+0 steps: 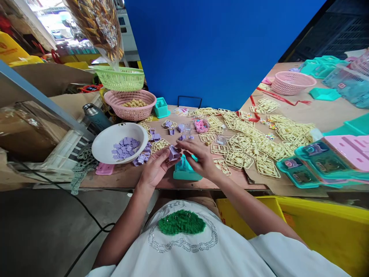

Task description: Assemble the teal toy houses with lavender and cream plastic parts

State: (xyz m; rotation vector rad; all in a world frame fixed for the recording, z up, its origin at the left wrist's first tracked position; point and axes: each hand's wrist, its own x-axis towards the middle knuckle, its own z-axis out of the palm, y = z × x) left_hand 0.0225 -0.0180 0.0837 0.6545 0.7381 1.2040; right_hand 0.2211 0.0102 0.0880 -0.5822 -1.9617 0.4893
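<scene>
No writing can be read anywhere; the labels on the teal toys (302,169) at the right are too small to make out. The surface is a brown wooden table (127,177) with a blue panel (213,50) standing behind it, and grey floor shows below at the left.

At the far left a cardboard box (25,130) sits under a grey rail, with a steel flask (95,115) beside it. Behind that, a green basket (121,78) is stacked above a pink basket (130,104). A white bowl (102,148) holds purple pieces, and more lie loose just beside it.

The left hand (155,167) has its fingers curled around a purple piece (173,152), gripping it from below. The right hand (198,156) meets it from the other side, fingertips pinched on the same piece. Both hover just above a teal tray (184,173) at the table's near edge.

To the right, cream plastic frames (253,142) spread thickly across the table, with a small pink part (201,125) among them. Farther right stand a second pink basket (292,82) and a pink lid (351,148). A yellow bin (331,227) sits below the table edge.
</scene>
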